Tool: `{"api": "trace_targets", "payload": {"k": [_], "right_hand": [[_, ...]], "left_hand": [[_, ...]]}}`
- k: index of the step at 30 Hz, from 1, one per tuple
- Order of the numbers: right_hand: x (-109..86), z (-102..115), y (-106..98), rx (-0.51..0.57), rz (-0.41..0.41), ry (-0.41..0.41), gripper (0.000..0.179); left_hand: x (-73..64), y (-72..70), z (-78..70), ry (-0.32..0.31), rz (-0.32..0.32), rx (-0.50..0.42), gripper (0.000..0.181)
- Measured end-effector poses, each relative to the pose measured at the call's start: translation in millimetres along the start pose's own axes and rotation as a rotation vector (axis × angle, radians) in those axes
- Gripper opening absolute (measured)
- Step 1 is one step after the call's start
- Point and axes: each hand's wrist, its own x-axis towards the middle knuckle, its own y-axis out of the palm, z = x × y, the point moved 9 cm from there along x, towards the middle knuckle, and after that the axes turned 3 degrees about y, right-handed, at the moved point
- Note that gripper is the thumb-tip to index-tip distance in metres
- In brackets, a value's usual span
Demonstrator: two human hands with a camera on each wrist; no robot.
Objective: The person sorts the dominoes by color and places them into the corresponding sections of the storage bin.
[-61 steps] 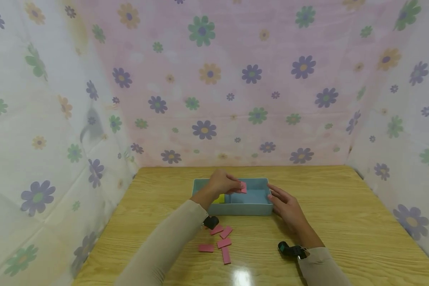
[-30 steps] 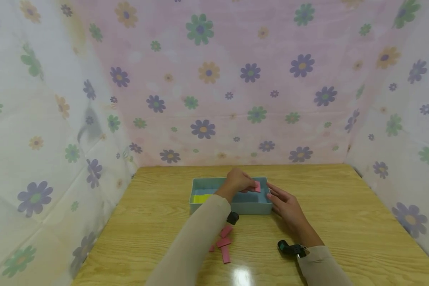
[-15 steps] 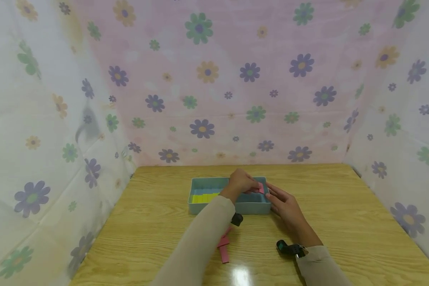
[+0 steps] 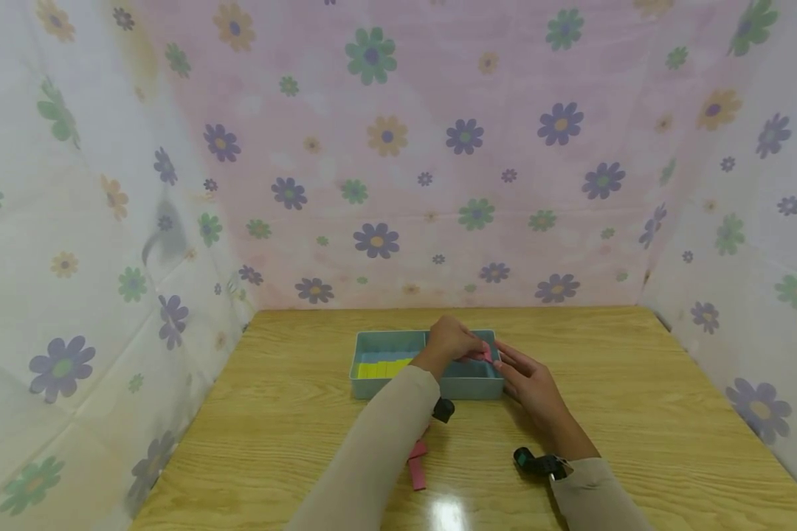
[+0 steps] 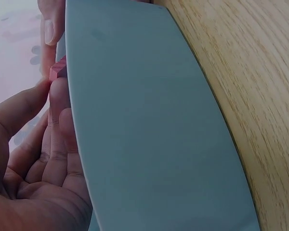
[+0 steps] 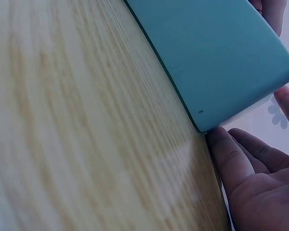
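- Above the right compartment of the blue box (image 4: 471,389), close to the tabletop's far edge: left hand (image 4: 450,342) pinches one pink piece (image 4: 488,353) between thumb and fingers, no gap at the grip. Piece is by the box's right end; contact with the box floor cannot be told.
- Right hand (image 4: 533,383): nothing grasped; fingers mostly straight, laid against the outside of the right end wall. Right wrist view puts one fingertip at the box's lower corner.
- Left compartment: yellow pieces (image 4: 381,369) side by side along the near wall.
- Tabletop (image 4: 272,420), between box and near edge: more pink pieces (image 4: 417,473), partly hidden by the left sleeve (image 4: 372,450); count unclear.
- Each wrist: black device (image 4: 538,463).
- Behind the tabletop's far edge: flowered cloth (image 4: 412,206).
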Motion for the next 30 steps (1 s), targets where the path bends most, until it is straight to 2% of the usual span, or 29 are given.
{"api": "trace_targets", "payload": {"k": [6, 16, 19, 22, 25, 30], "right_hand": [[-0.2, 0.1, 0.8, -0.008, -0.003, 0.004, 0.062], [-0.6, 1.0, 1.5, -0.004, -0.012, -0.001, 0.058], [-0.1, 0.2, 1.3, 0.003, -0.013, 0.006, 0.057], [0.4, -0.5, 0.8, 0.012, -0.013, 0.007, 0.057], [0.6, -0.8, 0.1, 0.018, -0.015, 0.004, 0.057], [-0.1, -0.8, 0.0, 0.015, -0.013, 0.002, 0.058]], "left_hand": [[-1.6, -0.5, -0.6, -0.006, 0.001, -0.016, 0.012], [-1.7, 0.3, 0.4, -0.003, 0.025, -0.117, 0.008], [-0.1, 0.6, 2.4, -0.015, 0.032, -0.114, 0.010], [1.9, 2.2, 7.6, -0.047, 0.048, -0.039, 0.027], [2.0, 6.7, 13.9, -0.090, 0.089, -0.002, 0.049], [-4.5, 18.2, 17.4, -0.126, 0.185, -0.113, 0.070]]}}
